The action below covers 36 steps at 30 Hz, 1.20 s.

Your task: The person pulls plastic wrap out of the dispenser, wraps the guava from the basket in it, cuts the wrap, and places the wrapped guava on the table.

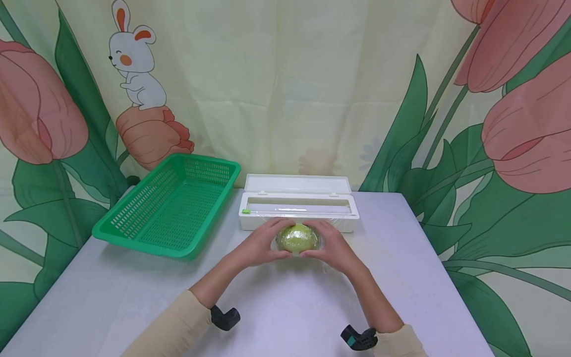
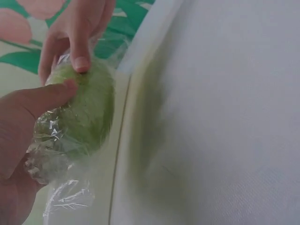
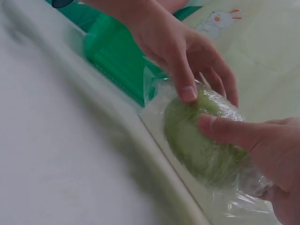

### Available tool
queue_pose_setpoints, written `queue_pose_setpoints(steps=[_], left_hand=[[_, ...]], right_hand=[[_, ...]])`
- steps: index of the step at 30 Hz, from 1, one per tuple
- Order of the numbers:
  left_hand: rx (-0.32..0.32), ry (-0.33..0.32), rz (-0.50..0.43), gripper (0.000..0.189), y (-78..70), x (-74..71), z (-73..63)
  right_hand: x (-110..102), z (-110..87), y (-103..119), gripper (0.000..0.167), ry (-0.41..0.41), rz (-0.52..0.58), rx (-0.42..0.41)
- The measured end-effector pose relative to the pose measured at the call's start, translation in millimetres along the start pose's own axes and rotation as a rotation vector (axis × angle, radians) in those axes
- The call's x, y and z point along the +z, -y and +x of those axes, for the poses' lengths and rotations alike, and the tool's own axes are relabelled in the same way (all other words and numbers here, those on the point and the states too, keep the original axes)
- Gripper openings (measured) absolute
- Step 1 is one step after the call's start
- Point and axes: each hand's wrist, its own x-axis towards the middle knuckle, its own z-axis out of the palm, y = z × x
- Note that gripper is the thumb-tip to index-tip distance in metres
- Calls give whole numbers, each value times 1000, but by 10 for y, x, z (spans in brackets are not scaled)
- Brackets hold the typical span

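Observation:
A rounded green fruit [image 1: 296, 239], wrapped in clear cling film [image 2: 70, 199], is held between both hands above the table. My left hand [image 1: 264, 245] grips its left side, thumb toward me and fingers behind. On the opposite side my right hand [image 1: 332, 248] grips it the same way. In the right wrist view both thumbs press on the near face of the fruit [image 3: 201, 145], and loose film bunches at its ends. Just behind stands a white cling film box [image 1: 250, 222] with its lid [image 1: 298, 184] raised; the hands overlap its front edge in the head view.
To the left, a green plastic basket [image 1: 196, 243] with slotted walls sits on the white-covered table [image 1: 285, 317]. A green slider [image 1: 246, 211] lies at the left of the box's cutting strip. Behind the table hangs a printed curtain [image 1: 276, 89] with tulips and a rabbit.

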Motion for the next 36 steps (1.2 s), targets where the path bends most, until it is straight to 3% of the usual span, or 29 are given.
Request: queue_pose_setpoints(steps=[6,13,30,36], left_hand=[[-11,1,-5,69,27,42,-1],[-28,10,11,72,63,105,-2],[-5,33,-7,63,110,170,-19],[-25,43,-8,60,108,168,-26]], right_hand=[[70,1,-55,78,7,28,10],[123,1,-124,57,4,87,-8],[210,-37,-145,62,-21,59,30],[208,-46,-155,63,-14,50,32]])
